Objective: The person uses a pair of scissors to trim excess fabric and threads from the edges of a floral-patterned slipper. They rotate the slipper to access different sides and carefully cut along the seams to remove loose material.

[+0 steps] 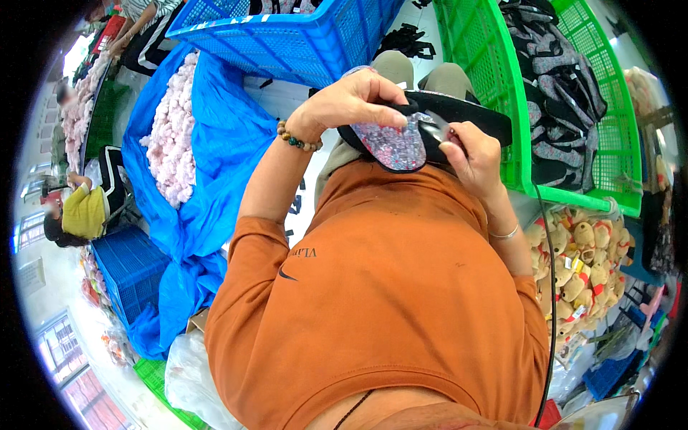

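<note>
A slipper (390,145) with a grey-and-red speckled sole and black edging lies across my lap. My left hand (355,102), wearing a beaded bracelet, is closed on its black edge, thumb against the fingers. At the slipper's right side, my right hand (473,154) is closed around a small shiny metal tool (433,127). The tool's end points toward the slipper; my fingers and blur hide its exact shape. Another black piece (473,115) lies behind the slipper, stretching to the right over my knees. Whether it joins the slipper is unclear.
A blue crate (287,44) stands ahead; a green crate (527,107) holding dark slippers (562,93) is close on my right. Blue sheeting (222,129) surrounds pale fluffy pieces (174,136) at left. Tan plush toys (584,269) lie at right. A person in yellow (84,213) sits far left.
</note>
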